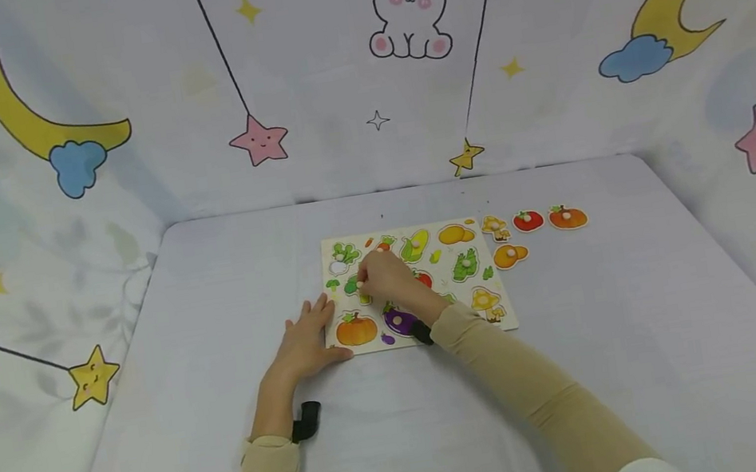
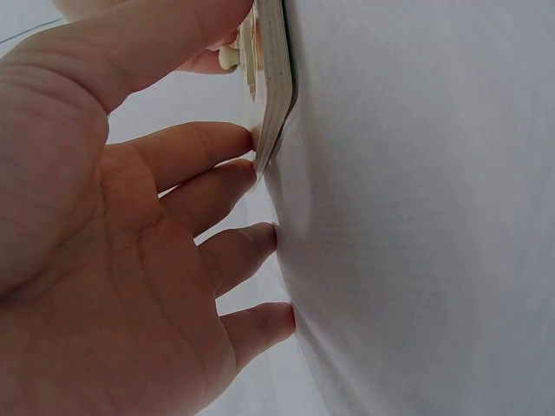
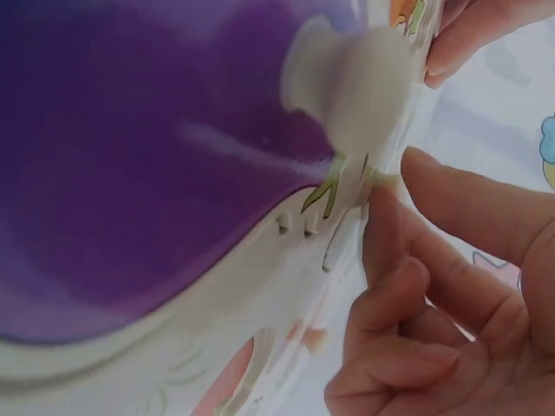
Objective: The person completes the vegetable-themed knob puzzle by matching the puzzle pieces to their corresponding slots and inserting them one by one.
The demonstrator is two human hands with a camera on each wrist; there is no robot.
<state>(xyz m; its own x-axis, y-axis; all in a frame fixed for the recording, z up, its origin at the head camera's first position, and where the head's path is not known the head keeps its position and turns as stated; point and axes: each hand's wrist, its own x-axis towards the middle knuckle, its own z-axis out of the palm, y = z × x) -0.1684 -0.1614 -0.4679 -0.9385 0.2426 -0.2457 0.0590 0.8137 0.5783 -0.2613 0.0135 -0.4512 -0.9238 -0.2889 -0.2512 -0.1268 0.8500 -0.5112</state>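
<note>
A pale puzzle board printed with vegetables lies on the white-covered table. My right hand reaches over it from the right and pinches the broccoli piece near the board's left side; in the right wrist view the thumb and index finger meet there. My left hand rests with spread fingers at the board's lower left corner, fingertips against its edge and the cloth. Close by my right wrist is the eggplant piece, whose white knob looms large. The pumpkin picture lies between the hands.
Right of the board lie loose knobbed pieces: mushrooms, a tomato, a pumpkin and a round orange-yellow vegetable. Corn and cabbage pieces sit in the board. A printed cloth wall stands behind.
</note>
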